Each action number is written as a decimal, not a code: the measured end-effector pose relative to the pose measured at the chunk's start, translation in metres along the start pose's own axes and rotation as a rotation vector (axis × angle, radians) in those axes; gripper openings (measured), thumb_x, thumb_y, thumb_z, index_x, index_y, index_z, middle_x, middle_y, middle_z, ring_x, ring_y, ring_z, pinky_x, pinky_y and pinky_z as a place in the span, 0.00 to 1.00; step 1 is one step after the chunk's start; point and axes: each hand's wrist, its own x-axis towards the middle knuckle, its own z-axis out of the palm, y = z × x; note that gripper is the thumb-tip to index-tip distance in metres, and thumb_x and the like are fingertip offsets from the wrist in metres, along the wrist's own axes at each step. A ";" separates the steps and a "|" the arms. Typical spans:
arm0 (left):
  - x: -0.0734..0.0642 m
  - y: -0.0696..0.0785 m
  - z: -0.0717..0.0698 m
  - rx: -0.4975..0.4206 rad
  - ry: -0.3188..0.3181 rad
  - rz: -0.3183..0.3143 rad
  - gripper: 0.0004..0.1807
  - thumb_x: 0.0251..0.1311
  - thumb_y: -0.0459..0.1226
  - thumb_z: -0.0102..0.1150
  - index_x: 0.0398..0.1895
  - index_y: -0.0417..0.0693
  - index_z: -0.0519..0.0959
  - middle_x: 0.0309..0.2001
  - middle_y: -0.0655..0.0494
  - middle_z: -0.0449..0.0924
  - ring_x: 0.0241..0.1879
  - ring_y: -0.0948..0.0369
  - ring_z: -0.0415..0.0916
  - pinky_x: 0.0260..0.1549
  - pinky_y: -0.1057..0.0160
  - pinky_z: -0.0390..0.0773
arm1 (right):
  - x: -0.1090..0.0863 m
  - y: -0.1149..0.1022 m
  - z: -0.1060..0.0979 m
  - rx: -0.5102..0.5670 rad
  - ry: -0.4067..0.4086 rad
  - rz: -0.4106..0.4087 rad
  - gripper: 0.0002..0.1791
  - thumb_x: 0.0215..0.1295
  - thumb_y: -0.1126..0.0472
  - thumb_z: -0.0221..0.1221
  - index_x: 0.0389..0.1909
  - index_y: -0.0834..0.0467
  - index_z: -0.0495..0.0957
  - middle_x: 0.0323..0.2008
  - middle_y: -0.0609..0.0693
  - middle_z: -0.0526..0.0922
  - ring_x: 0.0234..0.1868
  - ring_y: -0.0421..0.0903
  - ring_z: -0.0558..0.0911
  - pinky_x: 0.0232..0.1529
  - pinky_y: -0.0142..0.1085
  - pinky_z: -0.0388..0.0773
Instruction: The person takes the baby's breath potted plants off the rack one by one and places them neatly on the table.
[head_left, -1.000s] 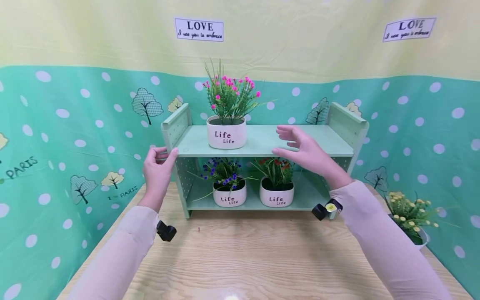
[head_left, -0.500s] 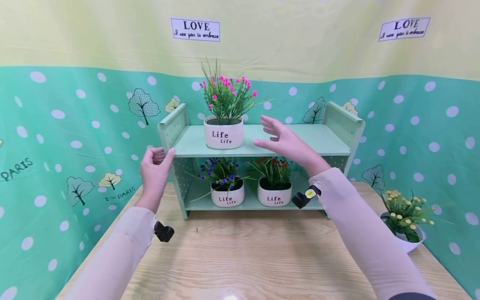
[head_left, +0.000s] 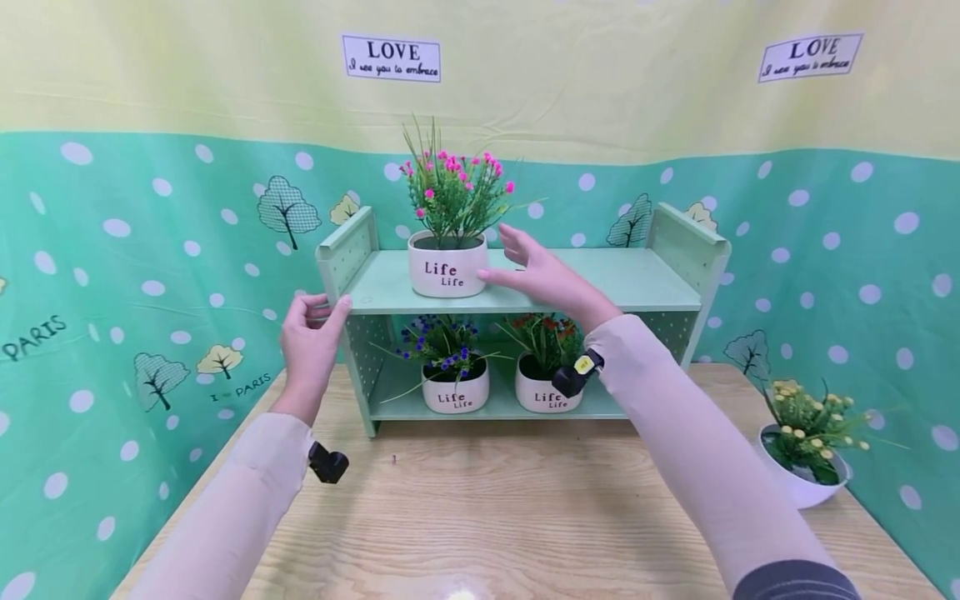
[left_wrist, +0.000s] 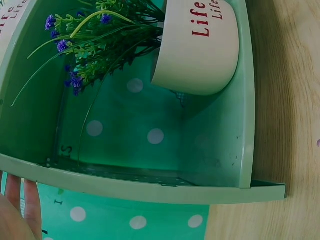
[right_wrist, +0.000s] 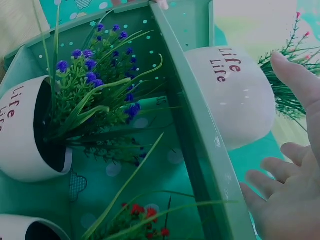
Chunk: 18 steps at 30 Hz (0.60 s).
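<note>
Desk [head_left: 487, 500] underneath; saw a green shelf [head_left: 637, 275] standing toward its far edge. Found the pink-flower pot [head_left: 448, 265] upright on the shelf's top, near its front edge, left of middle. Judged it probably light, stiff, slick and perhaps breakable; best gripped low round its walls. Saw the right hand [head_left: 546, 279], fingers wide, at the pot's right side, contact unclear; the left hand [head_left: 309, 337] pinching the shelf's left front edge.
</note>
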 end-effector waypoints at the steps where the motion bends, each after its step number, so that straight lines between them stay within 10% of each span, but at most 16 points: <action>1: 0.000 0.000 0.000 0.002 0.001 -0.002 0.25 0.63 0.53 0.66 0.53 0.45 0.76 0.43 0.58 0.77 0.41 0.63 0.75 0.41 0.68 0.78 | 0.002 0.000 0.001 0.003 -0.001 0.003 0.58 0.59 0.36 0.67 0.81 0.43 0.41 0.79 0.38 0.47 0.77 0.42 0.53 0.74 0.48 0.52; 18: 0.000 0.001 0.000 0.003 -0.003 -0.003 0.27 0.63 0.54 0.66 0.54 0.45 0.76 0.43 0.58 0.76 0.42 0.63 0.75 0.41 0.68 0.78 | 0.027 -0.009 0.016 0.086 -0.001 0.076 0.60 0.58 0.37 0.69 0.81 0.49 0.41 0.79 0.47 0.47 0.76 0.49 0.56 0.74 0.45 0.53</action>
